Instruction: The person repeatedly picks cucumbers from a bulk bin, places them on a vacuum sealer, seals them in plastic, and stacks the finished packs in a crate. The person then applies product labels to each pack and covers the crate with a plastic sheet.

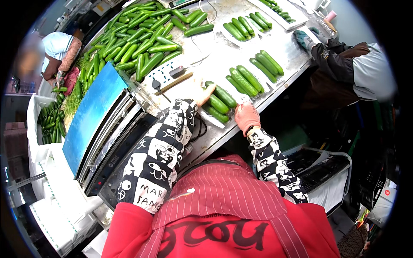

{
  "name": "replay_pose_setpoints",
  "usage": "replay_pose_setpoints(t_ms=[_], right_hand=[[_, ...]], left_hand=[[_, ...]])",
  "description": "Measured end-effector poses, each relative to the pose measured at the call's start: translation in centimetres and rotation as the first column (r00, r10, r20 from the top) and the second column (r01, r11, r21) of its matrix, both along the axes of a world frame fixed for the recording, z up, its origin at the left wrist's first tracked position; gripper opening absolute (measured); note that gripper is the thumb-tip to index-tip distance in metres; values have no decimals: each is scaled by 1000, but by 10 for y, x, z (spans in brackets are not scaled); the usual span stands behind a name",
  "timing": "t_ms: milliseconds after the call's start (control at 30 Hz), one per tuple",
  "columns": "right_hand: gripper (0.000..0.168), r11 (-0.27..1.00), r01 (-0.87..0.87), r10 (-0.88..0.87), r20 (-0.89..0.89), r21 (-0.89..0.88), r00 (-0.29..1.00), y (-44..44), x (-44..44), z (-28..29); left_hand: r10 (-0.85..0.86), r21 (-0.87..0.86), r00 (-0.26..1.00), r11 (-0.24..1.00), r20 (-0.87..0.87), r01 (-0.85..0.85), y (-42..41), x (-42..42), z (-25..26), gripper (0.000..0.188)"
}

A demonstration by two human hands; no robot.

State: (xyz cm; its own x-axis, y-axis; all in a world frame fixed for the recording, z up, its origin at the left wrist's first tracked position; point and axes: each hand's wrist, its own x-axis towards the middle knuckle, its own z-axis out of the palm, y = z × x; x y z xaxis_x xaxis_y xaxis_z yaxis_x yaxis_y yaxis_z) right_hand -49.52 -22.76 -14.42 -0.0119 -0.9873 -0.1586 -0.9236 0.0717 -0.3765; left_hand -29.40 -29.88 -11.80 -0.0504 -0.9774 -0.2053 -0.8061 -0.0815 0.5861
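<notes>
In front of me several green cucumbers (219, 103) lie side by side on a white tray (211, 120) on the metal table. My left hand (204, 94) is at the tray's left end, thumb and fingers spread against the cucumber ends; bright glare hides part of it. At the right end, my right hand (247, 115), in a pink glove, has its fingers bent at the tray's edge; whether they grip it is unclear. Beyond it sit further trays of cucumbers (246, 80), and a big heap of loose cucumbers (142, 38) covers the table's far left.
A power strip (164, 74) with plugs and cables lies left of my hands, near a blue-topped machine (96, 113). At the right, a co-worker's gloved hands (305, 38) touch the table edge. Another person handles a cucumber at the left, above a white box of cucumbers (35, 129).
</notes>
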Motion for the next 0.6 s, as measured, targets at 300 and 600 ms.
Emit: replay_pose_setpoints(t_ms=[300,600], right_hand=[[14,946,318,-134,822,-59,554,20,5,-83],[16,917,280,-63,590,-285,805,17,24,41]], left_hand=[[-2,-228,978,973,-208,-46,1,6,-45,67],[223,-356,971,903,-90,-240,21,18,53,45]])
